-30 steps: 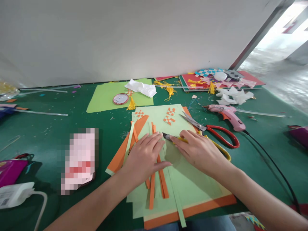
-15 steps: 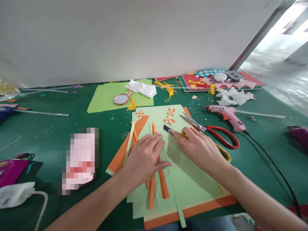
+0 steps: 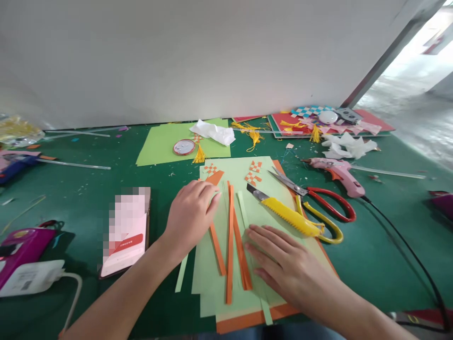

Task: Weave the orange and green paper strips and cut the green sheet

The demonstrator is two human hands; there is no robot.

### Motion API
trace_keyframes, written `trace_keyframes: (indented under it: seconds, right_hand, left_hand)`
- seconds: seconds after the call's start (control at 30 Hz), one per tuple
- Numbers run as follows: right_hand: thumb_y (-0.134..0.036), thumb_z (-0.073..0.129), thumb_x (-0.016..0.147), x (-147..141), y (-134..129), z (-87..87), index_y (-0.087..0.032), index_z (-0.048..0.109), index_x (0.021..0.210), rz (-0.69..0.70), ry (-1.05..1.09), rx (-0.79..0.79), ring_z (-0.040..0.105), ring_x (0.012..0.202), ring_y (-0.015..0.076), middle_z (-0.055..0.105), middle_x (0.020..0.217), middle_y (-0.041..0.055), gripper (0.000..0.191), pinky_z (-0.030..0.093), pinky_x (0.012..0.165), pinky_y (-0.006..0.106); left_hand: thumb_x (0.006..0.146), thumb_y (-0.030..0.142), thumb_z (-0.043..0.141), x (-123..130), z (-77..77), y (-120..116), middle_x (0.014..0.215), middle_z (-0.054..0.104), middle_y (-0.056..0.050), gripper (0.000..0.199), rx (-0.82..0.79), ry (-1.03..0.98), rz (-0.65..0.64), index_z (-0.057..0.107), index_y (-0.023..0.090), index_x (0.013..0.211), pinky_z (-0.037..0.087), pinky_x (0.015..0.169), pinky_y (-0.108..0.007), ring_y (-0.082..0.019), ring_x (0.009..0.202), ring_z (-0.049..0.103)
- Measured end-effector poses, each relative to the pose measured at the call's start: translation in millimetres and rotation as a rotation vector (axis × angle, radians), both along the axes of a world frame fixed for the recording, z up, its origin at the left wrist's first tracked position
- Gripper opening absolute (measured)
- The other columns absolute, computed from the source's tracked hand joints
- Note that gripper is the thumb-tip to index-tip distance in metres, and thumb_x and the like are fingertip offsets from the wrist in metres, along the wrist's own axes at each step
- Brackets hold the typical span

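My left hand (image 3: 191,210) has its fingers curled together over the left edge of the pale green sheets (image 3: 208,302); what it grips, if anything, is hidden. An orange piece (image 3: 215,177) shows just beyond its fingertips. With fingers extended, my right hand (image 3: 283,257) lies flat on the sheets, over a thin light green strip (image 3: 243,208). Between the hands lie orange strips (image 3: 230,245). A yellow cutter (image 3: 290,216) rests untouched above my right hand, beside red-and-yellow scissors (image 3: 300,191). Small orange checkered pieces (image 3: 253,177) sit near the top of the sheets.
A phone (image 3: 127,241) and a white charger (image 3: 38,278) lie to the left. At the right is a pink glue gun (image 3: 338,174) with a black cord. Lime sheets (image 3: 152,146), a round tin (image 3: 184,147) and tissue (image 3: 212,131) are farther back, near the wall.
My left hand has moved left and its fingers have curled. My right hand has left the cutter and come down nearer on the sheets. The wide orange piece is now mostly covered.
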State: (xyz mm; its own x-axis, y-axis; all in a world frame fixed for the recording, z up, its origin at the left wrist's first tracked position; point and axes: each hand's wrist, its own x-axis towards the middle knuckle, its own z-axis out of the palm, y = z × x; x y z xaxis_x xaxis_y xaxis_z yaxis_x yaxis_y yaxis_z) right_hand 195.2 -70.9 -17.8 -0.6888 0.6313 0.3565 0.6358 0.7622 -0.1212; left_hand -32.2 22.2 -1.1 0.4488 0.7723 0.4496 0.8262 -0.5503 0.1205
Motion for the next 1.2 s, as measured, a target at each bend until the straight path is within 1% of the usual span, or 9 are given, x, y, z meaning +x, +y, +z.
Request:
trace_keyframes:
  seconds: [0.17,0.3,0.4,0.5,0.6,0.67,0.77,0.97,1.2]
  right_hand:
    - [-0.022,0.047,0.095,-11,18,-2.8,-0.009,0.064,0.119,-0.031,-0.02,0.049,0.055,0.122,0.0281,0.06,0.13,0.0143,0.031,0.051,0.101,0.045]
    - [-0.019,0.048,0.095,-16,23,1.9,-0.007,0.063,0.118,-0.039,-0.013,0.081,0.056,0.121,0.0283,0.06,0.13,0.0153,0.031,0.052,0.1,0.044]
    - [-0.019,0.048,0.095,-19,21,5.4,-0.008,0.062,0.121,-0.024,-0.001,0.068,0.055,0.122,0.0274,0.059,0.132,0.0145,0.031,0.052,0.1,0.043]
    - [-0.024,0.047,0.096,-23,20,5.3,-0.01,0.06,0.124,0.012,-0.025,0.017,0.053,0.124,0.0271,0.058,0.133,0.0142,0.034,0.048,0.104,0.045]
    - [-0.028,0.047,0.096,-26,21,2.8,-0.012,0.061,0.121,0.037,-0.051,-0.014,0.052,0.125,0.0276,0.057,0.132,0.0141,0.032,0.045,0.106,0.047]
    - [-0.021,0.048,0.095,-27,21,2.1,-0.012,0.062,0.115,0.051,-0.068,-0.004,0.05,0.127,0.0277,0.057,0.132,0.0145,0.026,0.044,0.107,0.046]
    - [-0.011,0.047,0.093,-27,22,4.2,-0.011,0.064,0.108,0.095,-0.081,0.02,0.05,0.127,0.0265,0.058,0.128,0.0156,0.022,0.045,0.107,0.043]
    - [-0.006,0.047,0.092,-28,24,6.6,-0.01,0.064,0.087,0.176,-0.046,0.059,0.055,0.121,0.0268,0.065,0.109,0.0135,0.019,0.052,0.098,0.037]
    - [-0.007,0.053,0.089,-26,24,1.0,-0.01,0.063,0.082,0.204,0.021,0.132,0.06,0.114,0.0279,0.068,0.107,0.0129,0.014,0.056,0.091,0.038]
  left_hand:
    - [0.095,0.022,0.048,1,-3.5,0,0.085,0.066,-0.005,0.017,-0.039,0.079,0.013,0.06,0.016,0.084,0.048,0.08,-0.033,-0.021,0.087,0.06]
    - [0.092,0.024,0.049,-1,0.0,-1,0.071,0.061,-0.004,0.019,-0.026,0.205,0.161,0.054,0.017,0.076,0.043,0.064,-0.031,-0.021,0.072,0.06]
    - [0.089,0.023,0.05,-1,2.1,-3,0.058,0.055,0.0,0.011,-0.111,0.27,0.266,0.051,0.018,0.079,0.033,0.052,-0.029,-0.019,0.056,0.056]
    - [0.086,0.018,0.049,1,2.0,-4,0.057,0.055,0.003,0.002,-0.215,0.263,0.269,0.05,0.019,0.088,0.027,0.048,-0.027,-0.017,0.052,0.055]
    - [0.085,0.013,0.047,1,0.6,-6,0.062,0.058,0.003,0.013,-0.258,0.212,0.249,0.048,0.02,0.097,0.028,0.048,-0.025,-0.017,0.056,0.057]
    - [0.086,0.012,0.047,0,-0.4,-6,0.065,0.058,0.003,0.016,-0.269,0.173,0.235,0.046,0.02,0.099,0.028,0.049,-0.024,-0.016,0.057,0.057]
    - [0.086,0.012,0.048,1,-0.3,-7,0.069,0.059,0.003,0.014,-0.268,0.097,0.201,0.045,0.021,0.097,0.03,0.05,-0.023,-0.015,0.06,0.057]
    - [0.088,0.017,0.05,6,4.3,-10,0.076,0.061,0.003,0.009,-0.253,-0.19,0.14,0.045,0.022,0.092,0.039,0.057,-0.022,-0.013,0.064,0.058]
    - [0.089,0.02,0.052,8,2.5,-10,0.076,0.063,0.004,0.008,-0.395,-0.375,0.103,0.047,0.024,0.093,0.043,0.061,-0.023,-0.012,0.064,0.058]
